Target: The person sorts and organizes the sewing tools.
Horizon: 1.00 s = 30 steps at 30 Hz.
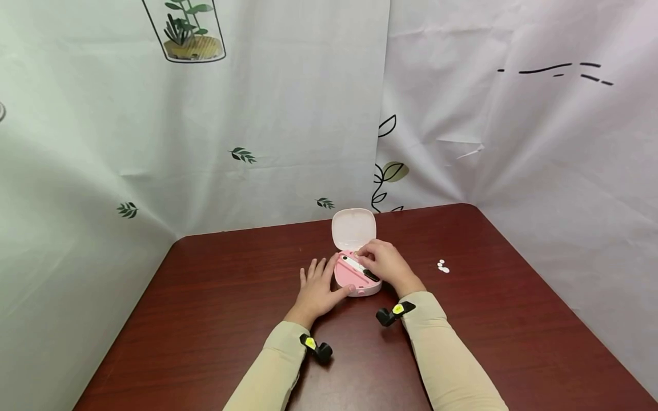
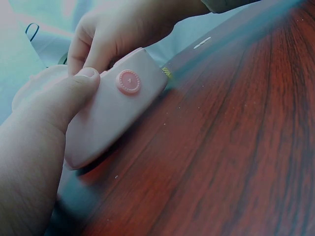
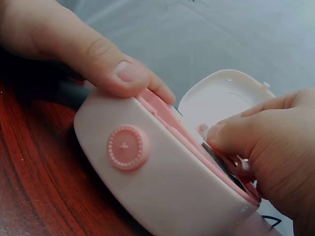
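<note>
Left hand point(image 1: 317, 288) lies on the desk point(image 1: 216, 297) against the left flank of the pink case point(image 1: 354, 281); its fingers run fairly straight along the side wall and the thumb point(image 2: 74, 91) presses down on the near rim, so it braces the case rather than wrapping it. The case sits near the middle of the desk, toward the far edge, with its white lid point(image 1: 353, 228) hinged open and standing up behind the base. A round pink button point(image 3: 127, 147) shows on the front wall of the case, just below the thumb. Judged from its moulded look, the case is a hard plastic shell: light, stiff, smooth enough to skid on the polished wood unless pinned, so the side walls and rim seem the sound places to hold; the thin lid hinge looks like the weak point and should not be levered. Inside the case lies a white and black strip-like part point(image 1: 358, 267), running diagonally; what it is cannot be made out. Right hand point(image 1: 388, 264) rests over the right half of the open case, fingertips point(image 3: 221, 137) curled down and pinching at something small just inside the rim, beside that strip. Well to the right of the case, a few small white pieces point(image 1: 442, 266) lie on the desk, clear of both hands.
</note>
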Tool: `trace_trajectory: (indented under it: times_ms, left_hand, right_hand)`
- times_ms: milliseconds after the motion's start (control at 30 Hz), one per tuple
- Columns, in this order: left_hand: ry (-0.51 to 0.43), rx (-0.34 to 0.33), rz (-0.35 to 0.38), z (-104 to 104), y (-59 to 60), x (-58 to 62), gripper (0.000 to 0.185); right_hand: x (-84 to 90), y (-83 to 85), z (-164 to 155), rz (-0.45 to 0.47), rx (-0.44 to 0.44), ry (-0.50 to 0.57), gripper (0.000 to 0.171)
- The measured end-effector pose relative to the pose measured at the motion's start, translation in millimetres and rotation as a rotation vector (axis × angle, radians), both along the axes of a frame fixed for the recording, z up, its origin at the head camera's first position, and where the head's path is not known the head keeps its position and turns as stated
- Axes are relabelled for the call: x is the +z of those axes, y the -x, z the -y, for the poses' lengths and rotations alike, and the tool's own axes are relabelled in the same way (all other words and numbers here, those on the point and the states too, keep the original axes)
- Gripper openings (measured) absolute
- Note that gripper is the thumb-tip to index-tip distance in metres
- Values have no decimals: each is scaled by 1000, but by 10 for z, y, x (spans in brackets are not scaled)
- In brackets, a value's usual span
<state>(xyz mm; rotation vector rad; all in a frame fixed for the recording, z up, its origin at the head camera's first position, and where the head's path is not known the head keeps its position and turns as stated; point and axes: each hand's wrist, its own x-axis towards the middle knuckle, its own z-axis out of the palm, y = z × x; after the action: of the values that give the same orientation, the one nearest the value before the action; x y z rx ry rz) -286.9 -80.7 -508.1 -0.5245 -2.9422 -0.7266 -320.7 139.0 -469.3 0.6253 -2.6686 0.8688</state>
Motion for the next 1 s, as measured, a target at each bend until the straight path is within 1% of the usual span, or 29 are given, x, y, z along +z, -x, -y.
trace_trajectory:
  times_ms: [233,433,600,667,733,833,900,933,967,1000]
  left_hand:
    - [4,1,6,-8,0,13,95]
    - [-2,-5,2,-6,-8,33,96]
    - [13,1,5,-8,2,20,96]
    - [15,4,7,-7,6,10,96]
    - [7,5,3,-8,5,5,95]
    - [-7,3,2,-5,0,5,95]
    - [-9,0,0,1,-4,10,95]
    - [-10,-2,-1,4,-5,12,95]
    - [-8,-3,0,7,-7,14,95]
    - [-8,-4,0,10,-9,14,95]
  right_hand:
    - [-29,-5,-3,-2,17,-25,15]
    - [-27,-17,24,-12,28,-27,15]
    - [-34,-10,25,-3,20,-21,15]
    - [-48,-7,13,-22,31,-11,15]
    - [-74,-2,-15,-77,42,21,15]
    - [-136,13,-91,-251,19,120,15]
    - [-186,22,-160,-366,-30,197,15]
    - [-214,25,-200,-404,-66,225,16]
    - [-240,25,-242,-423,-103,246,16]
    - [-266,23,-285,-421,-135,259,17]
